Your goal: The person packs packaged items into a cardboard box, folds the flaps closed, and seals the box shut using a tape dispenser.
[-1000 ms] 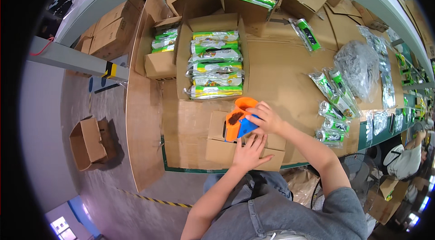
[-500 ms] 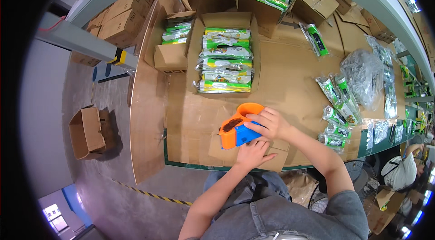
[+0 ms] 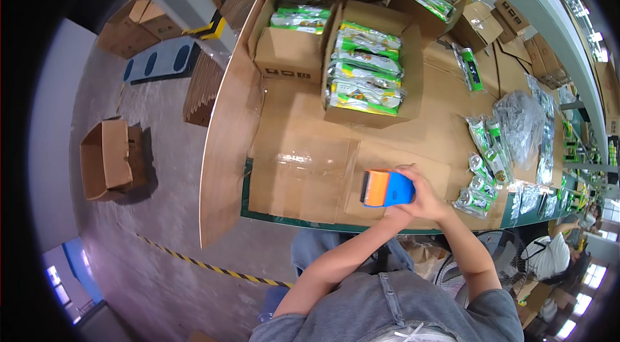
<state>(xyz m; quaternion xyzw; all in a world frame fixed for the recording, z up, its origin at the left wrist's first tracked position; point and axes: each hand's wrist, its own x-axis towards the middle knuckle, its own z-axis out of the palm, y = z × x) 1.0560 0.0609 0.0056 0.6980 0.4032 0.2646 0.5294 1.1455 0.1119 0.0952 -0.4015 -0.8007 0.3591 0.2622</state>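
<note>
The orange-and-blue tape dispenser [image 3: 386,188] sits on a closed flat carton [image 3: 394,177] at the near edge of the counter [image 3: 223,148], its orange front facing the person's left and its blue body gripped from the right side by the right hand [image 3: 423,195], fingers wrapped around the handle. The left hand [image 3: 392,213] lies just below the dispenser, mostly hidden behind it and the right wrist, so I cannot tell whether it is spread flat or curled. To lay a clean strip here, it seems best to keep the dispenser's front edge pressed flat to the cardboard along the seam, pull in one steady line, and steady the carton with the free hand so that the flaps stay butted. Just left of this carton, another flattened cardboard panel [image 3: 300,171] carries a glossy strip of clear tape [image 3: 294,158]. Further back an open carton [image 3: 368,71] holds rows of green-and-white packets [image 3: 365,87], with a second such carton [image 3: 294,38] beside it toward the left. Loose packets [image 3: 484,167] and a crumpled clear plastic bag [image 3: 516,122] lie toward the right edge. On the floor to the left stands an empty open box [image 3: 106,158].
</note>
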